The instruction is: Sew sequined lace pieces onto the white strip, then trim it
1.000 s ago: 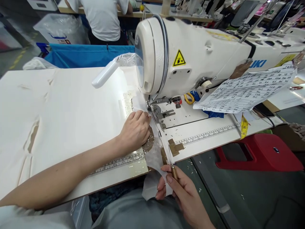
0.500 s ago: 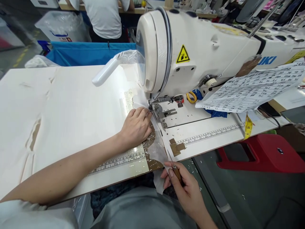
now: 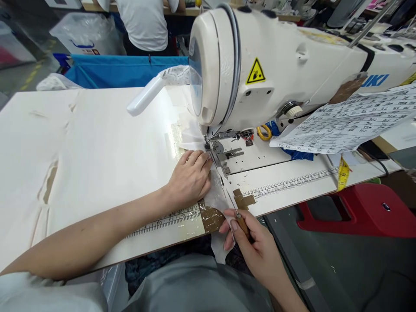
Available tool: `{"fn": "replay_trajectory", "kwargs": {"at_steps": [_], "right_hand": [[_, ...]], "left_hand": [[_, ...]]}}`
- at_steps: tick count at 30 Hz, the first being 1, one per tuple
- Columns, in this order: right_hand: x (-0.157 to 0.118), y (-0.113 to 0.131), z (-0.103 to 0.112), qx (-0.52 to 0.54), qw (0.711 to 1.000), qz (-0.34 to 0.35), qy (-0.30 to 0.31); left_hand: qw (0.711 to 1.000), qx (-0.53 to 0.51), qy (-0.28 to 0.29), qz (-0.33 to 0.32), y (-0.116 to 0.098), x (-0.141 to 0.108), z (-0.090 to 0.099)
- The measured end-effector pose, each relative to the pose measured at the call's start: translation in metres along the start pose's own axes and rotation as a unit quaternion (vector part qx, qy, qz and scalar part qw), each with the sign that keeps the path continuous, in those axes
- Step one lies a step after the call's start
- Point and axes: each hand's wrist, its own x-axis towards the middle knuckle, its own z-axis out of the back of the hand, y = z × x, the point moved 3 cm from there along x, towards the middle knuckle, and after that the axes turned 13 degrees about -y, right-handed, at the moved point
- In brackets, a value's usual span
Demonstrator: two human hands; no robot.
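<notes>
My left hand [image 3: 190, 178] lies on a strip of thin white fabric [image 3: 217, 190] just in front of the needle area [image 3: 207, 141] of a white sewing machine [image 3: 276, 65]. Its fingers are curled down and together on the cloth; the thumb is mostly hidden. At the table's front edge, my right hand [image 3: 251, 242] is closed around the wooden handle of an awl [image 3: 242, 225]. The awl's thin metal shaft points up along the fabric edge. The fabric's lower end passes by my right fingers and hangs off the table.
Printed rulers [image 3: 289, 184] run along the front of the white table [image 3: 113, 143]. Yellow-handled scissors [image 3: 264, 132], a patterned paper sheet [image 3: 351, 121] and a tape measure [image 3: 343, 173] are at the right. A red stool [image 3: 367, 210] stands below. Behind sits another person [image 3: 143, 26].
My left hand has slid slightly back from the needle area, and more fabric shows behind it. My right hand keeps its grip on the awl, whose tip lies closer to the fabric edge.
</notes>
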Motion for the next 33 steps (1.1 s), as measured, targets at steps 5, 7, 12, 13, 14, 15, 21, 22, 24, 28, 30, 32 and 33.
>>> {"fn": "replay_trajectory", "kwargs": {"at_steps": [5, 7, 12, 13, 14, 15, 21, 22, 24, 28, 30, 32, 33], "right_hand": [[0.011, 0.008, 0.002, -0.05, 0.999, -0.002, -0.006], [0.015, 0.011, 0.002, -0.07, 0.998, 0.001, -0.001], [0.027, 0.017, -0.001, -0.085, 0.996, 0.016, 0.01], [0.029, 0.017, -0.001, -0.085, 0.996, 0.02, 0.008], [0.03, 0.017, -0.001, -0.085, 0.996, 0.022, 0.009], [0.032, 0.018, -0.002, -0.084, 0.996, 0.026, 0.012], [0.037, 0.035, 0.002, -0.037, 0.996, 0.074, 0.042], [0.037, 0.039, 0.002, -0.021, 0.995, 0.084, 0.048], [0.038, 0.048, 0.001, 0.009, 0.993, 0.105, 0.058], [0.039, 0.062, -0.002, 0.042, 0.991, 0.113, 0.052], [0.036, 0.066, -0.002, 0.026, 0.991, 0.122, 0.046], [0.03, 0.067, 0.002, -0.033, 0.987, 0.155, 0.033], [0.027, 0.067, 0.004, -0.07, 0.981, 0.177, 0.026]], "left_hand": [[1.0, -0.004, 0.002, 0.003, 0.0, 0.0, -0.001], [1.0, -0.004, 0.009, 0.008, 0.0, 0.0, 0.0], [1.0, 0.0, 0.017, 0.014, 0.002, 0.004, 0.001], [1.0, -0.001, 0.013, 0.014, 0.002, 0.004, 0.001], [1.0, -0.003, 0.007, 0.014, 0.003, 0.004, 0.001], [1.0, -0.007, -0.002, 0.013, 0.004, 0.004, 0.0], [0.998, -0.017, -0.064, -0.001, 0.012, 0.005, -0.01], [0.998, -0.01, -0.066, -0.009, 0.014, 0.007, -0.012], [0.998, 0.011, -0.052, -0.032, 0.015, 0.011, -0.013], [0.996, 0.072, -0.006, -0.059, 0.018, 0.023, -0.013], [0.995, 0.085, -0.011, -0.057, 0.021, 0.028, -0.012], [0.996, 0.066, -0.031, -0.045, 0.025, 0.029, -0.013], [0.997, 0.047, -0.045, -0.033, 0.028, 0.029, -0.013]]}}
